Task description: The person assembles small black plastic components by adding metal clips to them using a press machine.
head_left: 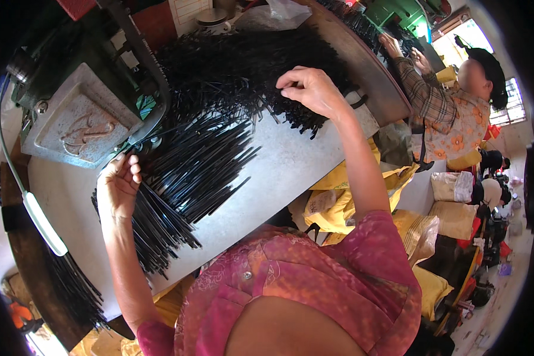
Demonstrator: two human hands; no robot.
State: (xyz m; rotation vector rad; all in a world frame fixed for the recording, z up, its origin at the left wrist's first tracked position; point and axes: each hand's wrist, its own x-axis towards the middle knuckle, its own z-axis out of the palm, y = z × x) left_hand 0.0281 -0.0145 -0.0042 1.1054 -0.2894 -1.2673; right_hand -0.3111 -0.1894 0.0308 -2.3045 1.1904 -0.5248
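Across the pale worktable (296,163) I count two bare hands, one machine (80,118) with a grey metal plate at the left, and one white lamp (44,225) in front of it. The black strips are too many for me to count; I make out four groupings: a broad heap (237,65) at the far side, a fanned layer (202,172) in the middle, a near bundle (154,231) beside the left forearm, and a smaller bundle (77,285) at the lower left, by the table's edge. One co-worker (457,130) sits at the upper right, both hands at another green machine (400,18).

From my end, the left forearm rises steeply from the lower edge, and the left hand (120,187) is raised beside the metal plate's lower corner, palm turned inward. The right arm reaches up and leftward past yellow sacks (338,199), so that the right hand (311,90) hangs at the right part of the heap, wrist bent.

On the left hand I see the fingers curled loosely, thumb near the forefinger; I cannot tell whether a strip sits between them. The right thumb and forefinger come close together before the dark heap, and whether they grip or touch any strip I cannot tell.
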